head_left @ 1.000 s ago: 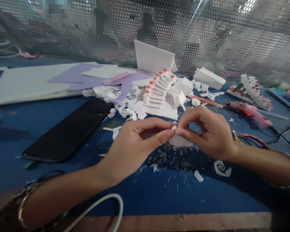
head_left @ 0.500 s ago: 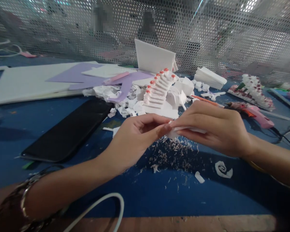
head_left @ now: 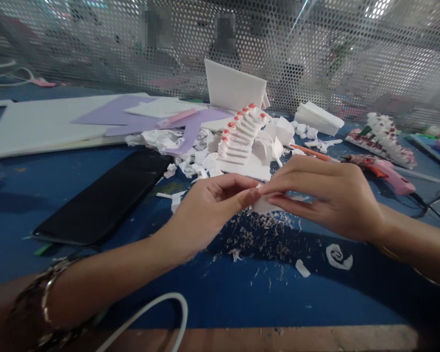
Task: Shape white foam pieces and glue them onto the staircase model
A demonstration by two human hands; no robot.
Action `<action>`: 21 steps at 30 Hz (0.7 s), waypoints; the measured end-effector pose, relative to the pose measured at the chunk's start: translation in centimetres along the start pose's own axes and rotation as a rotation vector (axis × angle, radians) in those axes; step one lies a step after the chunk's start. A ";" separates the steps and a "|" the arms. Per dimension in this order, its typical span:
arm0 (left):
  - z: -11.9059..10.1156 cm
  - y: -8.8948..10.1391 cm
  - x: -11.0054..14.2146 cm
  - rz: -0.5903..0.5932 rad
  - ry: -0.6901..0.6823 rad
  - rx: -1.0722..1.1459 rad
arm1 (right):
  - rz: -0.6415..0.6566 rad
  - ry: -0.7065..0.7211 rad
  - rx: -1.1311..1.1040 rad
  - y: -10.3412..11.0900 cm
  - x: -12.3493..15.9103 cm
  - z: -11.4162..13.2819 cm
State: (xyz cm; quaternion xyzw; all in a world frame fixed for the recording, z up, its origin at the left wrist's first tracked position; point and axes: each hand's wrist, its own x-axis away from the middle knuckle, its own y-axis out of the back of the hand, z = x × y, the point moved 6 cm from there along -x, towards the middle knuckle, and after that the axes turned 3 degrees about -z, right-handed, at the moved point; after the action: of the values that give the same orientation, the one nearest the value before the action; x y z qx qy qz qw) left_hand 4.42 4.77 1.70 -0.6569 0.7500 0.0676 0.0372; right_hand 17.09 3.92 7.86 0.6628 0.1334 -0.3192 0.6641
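Note:
Between my fingertips is a small piece of white paper, mostly covered by the fingers. My left hand pinches its left end between thumb and forefinger. From the other side my right hand closes on the same piece, fingers above and thumb below. Both hands meet over a scatter of fine shreds on the blue tabletop. Just beyond them stands a small white curved staircase model with red-topped bits along its edge. A spiral paper cutting lies near my right wrist.
A black phone lies on the left. Behind are white boards, purple sheets and crumpled paper. A pink glue gun rests at right. A white cable loops at the front edge. A perforated metal screen closes the back.
The paper between my hands has shifted slightly, and its lower edge shows more under the fingers. My left forearm has moved a little to the right. The surrounding items stay put.

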 end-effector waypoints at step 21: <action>-0.2 -0.4 0.5 -0.025 -0.048 -0.023 | -0.085 0.020 0.113 -0.3 0.1 0.3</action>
State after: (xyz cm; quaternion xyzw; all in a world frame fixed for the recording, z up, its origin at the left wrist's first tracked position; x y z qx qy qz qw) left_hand 4.76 4.22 1.75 -0.6648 0.7398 0.0915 0.0485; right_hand 16.95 3.65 7.54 0.6961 0.1498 -0.3472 0.6103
